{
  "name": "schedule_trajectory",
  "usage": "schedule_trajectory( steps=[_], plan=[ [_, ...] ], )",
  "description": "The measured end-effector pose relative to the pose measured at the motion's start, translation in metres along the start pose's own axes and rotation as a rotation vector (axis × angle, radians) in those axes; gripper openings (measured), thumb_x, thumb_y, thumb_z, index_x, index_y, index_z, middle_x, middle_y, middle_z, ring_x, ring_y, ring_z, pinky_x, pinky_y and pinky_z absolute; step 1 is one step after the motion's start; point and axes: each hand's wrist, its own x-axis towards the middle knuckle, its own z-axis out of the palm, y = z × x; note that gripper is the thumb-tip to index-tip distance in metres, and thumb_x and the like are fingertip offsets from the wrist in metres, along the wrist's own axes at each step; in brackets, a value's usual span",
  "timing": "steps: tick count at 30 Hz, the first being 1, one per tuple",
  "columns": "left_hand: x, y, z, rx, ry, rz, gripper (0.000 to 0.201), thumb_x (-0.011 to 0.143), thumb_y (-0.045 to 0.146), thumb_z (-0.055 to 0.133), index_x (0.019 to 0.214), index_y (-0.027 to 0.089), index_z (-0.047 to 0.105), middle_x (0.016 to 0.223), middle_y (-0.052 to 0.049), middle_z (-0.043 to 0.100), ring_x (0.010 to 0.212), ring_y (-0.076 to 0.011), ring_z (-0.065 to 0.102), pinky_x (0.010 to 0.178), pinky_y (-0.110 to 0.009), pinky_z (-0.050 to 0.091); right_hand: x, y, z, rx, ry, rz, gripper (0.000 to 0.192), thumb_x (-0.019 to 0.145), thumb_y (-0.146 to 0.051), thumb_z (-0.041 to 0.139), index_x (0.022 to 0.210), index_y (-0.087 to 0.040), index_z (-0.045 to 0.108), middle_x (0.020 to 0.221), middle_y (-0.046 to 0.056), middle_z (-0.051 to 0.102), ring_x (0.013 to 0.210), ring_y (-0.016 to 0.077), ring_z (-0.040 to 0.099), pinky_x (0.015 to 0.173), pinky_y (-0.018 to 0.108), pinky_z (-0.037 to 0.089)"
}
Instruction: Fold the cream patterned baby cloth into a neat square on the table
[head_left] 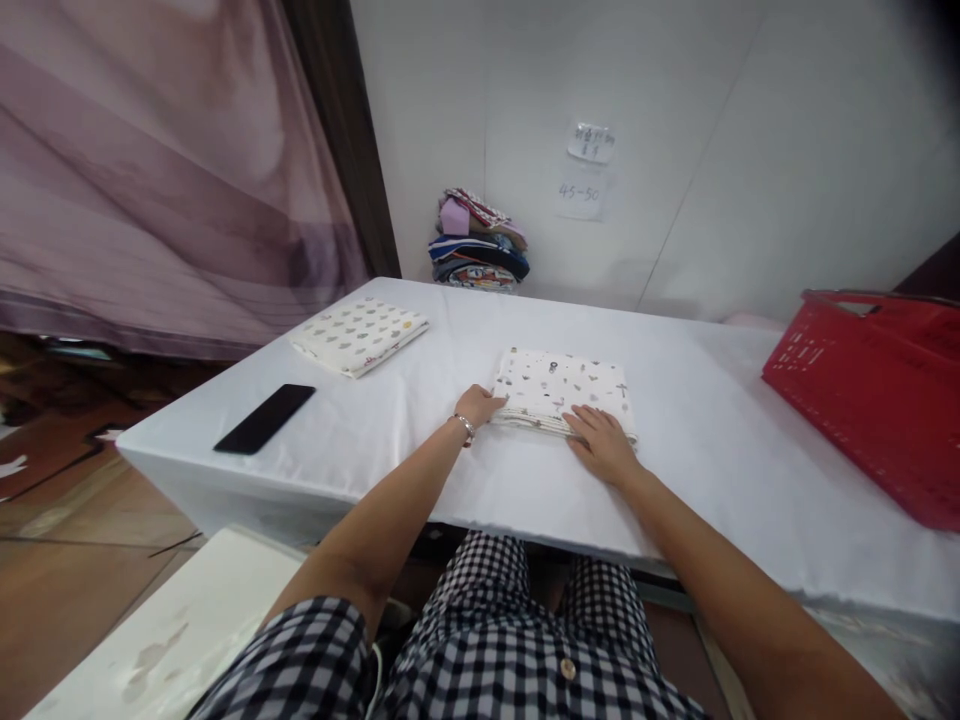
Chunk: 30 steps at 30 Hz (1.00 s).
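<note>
A folded white cloth [559, 385] with a small scattered print lies on the white-covered table in front of me. My left hand [477, 405], with a bracelet at the wrist, pinches its near left corner, the fingertips partly hidden at the edge. On the near right part of the cloth my right hand [602, 445] rests flat, its fingers stretched out over the front edge. Farther left on the table lies another folded cloth [360, 335], white with a heart-like print, apart from both hands.
A black phone [266, 419] lies near the left edge of the table [697, 400]. The red plastic basket [870, 390] stands at the right. Behind the table a stack of folded fabrics [480, 245] leans by the wall. A white surface [180, 625] sits low at the left.
</note>
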Motion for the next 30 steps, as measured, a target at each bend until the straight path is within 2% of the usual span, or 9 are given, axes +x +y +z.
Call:
schedule_trajectory(
  steps=[4, 8, 12, 15, 18, 20, 23, 25, 30],
  plan=[
    [0.002, 0.002, 0.001, -0.065, 0.047, 0.092, 0.031, 0.067, 0.036, 0.065, 0.092, 0.019, 0.056, 0.099, -0.003, 0.065, 0.082, -0.0142, 0.06, 0.064, -0.021, 0.041, -0.001, -0.001, -0.001, 0.01, 0.005, -0.004, 0.045, 0.087, -0.033, 0.04, 0.132, -0.025, 0.042, 0.138, 0.006, 0.039, 0.128, 0.0226, 0.032, 0.103, 0.045, 0.024],
    [0.005, -0.003, 0.001, 0.002, -0.004, 0.024, 0.029, 0.067, 0.038, 0.064, 0.089, 0.019, 0.056, 0.093, -0.003, 0.066, 0.078, -0.0159, 0.061, 0.062, -0.022, 0.041, -0.001, -0.002, -0.003, 0.053, -0.02, 0.013, 0.047, 0.086, -0.035, 0.041, 0.133, -0.026, 0.041, 0.139, 0.006, 0.038, 0.129, 0.0235, 0.03, 0.104, 0.047, 0.023],
    [0.016, -0.001, 0.0, 0.029, -0.033, 0.013, 0.037, 0.068, 0.045, 0.061, 0.094, 0.019, 0.056, 0.093, -0.006, 0.066, 0.079, -0.0194, 0.061, 0.06, -0.025, 0.041, 0.005, 0.003, -0.009, 0.241, -0.035, 0.082, 0.045, 0.087, -0.041, 0.04, 0.129, -0.025, 0.046, 0.135, 0.005, 0.043, 0.127, 0.0235, 0.035, 0.103, 0.045, 0.027],
    [0.03, 0.011, 0.003, 0.031, -0.003, 0.011, 0.053, 0.071, 0.059, 0.051, 0.105, 0.018, 0.053, 0.101, -0.01, 0.064, 0.086, -0.0226, 0.061, 0.064, -0.027, 0.041, 0.019, 0.021, -0.013, 0.36, 0.084, 0.257, 0.044, 0.087, -0.043, 0.039, 0.122, -0.021, 0.053, 0.132, 0.006, 0.046, 0.123, 0.0221, 0.04, 0.101, 0.039, 0.034],
    [0.048, 0.028, 0.01, 0.095, 0.018, 0.015, 0.061, 0.075, 0.063, 0.044, 0.11, 0.013, 0.051, 0.11, -0.015, 0.061, 0.098, -0.0259, 0.058, 0.072, -0.029, 0.041, 0.038, 0.052, -0.015, 0.292, 0.188, 0.494, 0.048, 0.085, -0.042, 0.039, 0.122, -0.015, 0.053, 0.135, 0.01, 0.042, 0.125, 0.0239, 0.036, 0.104, 0.039, 0.03],
    [0.057, 0.037, 0.015, 0.13, 0.004, 0.009, 0.059, 0.079, 0.06, 0.04, 0.11, 0.011, 0.051, 0.113, -0.018, 0.059, 0.103, -0.0277, 0.056, 0.077, -0.031, 0.041, 0.05, 0.074, -0.014, 0.243, 0.179, 0.661, 0.054, 0.084, -0.042, 0.04, 0.128, -0.011, 0.046, 0.135, 0.014, 0.041, 0.124, 0.0273, 0.037, 0.102, 0.042, 0.031],
    [0.063, 0.045, 0.022, 0.164, -0.006, 0.004, 0.051, 0.084, 0.051, 0.035, 0.112, 0.011, 0.05, 0.117, -0.019, 0.056, 0.108, -0.0289, 0.053, 0.082, -0.034, 0.04, 0.063, 0.097, -0.007, 0.272, 0.072, 0.863, 0.064, 0.083, -0.044, 0.041, 0.135, -0.008, 0.034, 0.129, 0.019, 0.046, 0.116, 0.0313, 0.046, 0.094, 0.044, 0.037],
    [0.062, 0.045, 0.024, 0.188, -0.008, 0.007, 0.047, 0.087, 0.047, 0.032, 0.113, 0.012, 0.049, 0.118, -0.019, 0.056, 0.108, -0.0283, 0.053, 0.084, -0.035, 0.04, 0.066, 0.103, 0.0, 0.291, 0.028, 0.886, 0.065, 0.082, -0.044, 0.041, 0.136, -0.008, 0.032, 0.125, 0.02, 0.05, 0.112, 0.0317, 0.049, 0.091, 0.043, 0.039],
    [0.064, 0.041, 0.022, 0.23, -0.023, 0.041, 0.046, 0.088, 0.048, 0.027, 0.111, 0.015, 0.051, 0.113, -0.019, 0.058, 0.105, -0.0271, 0.055, 0.084, -0.035, 0.04, 0.065, 0.104, 0.013, 0.225, 0.042, 0.782, 0.059, 0.083, -0.045, 0.037, 0.133, -0.013, 0.038, 0.12, 0.018, 0.053, 0.111, 0.0317, 0.05, 0.09, 0.043, 0.039]
  ],
)
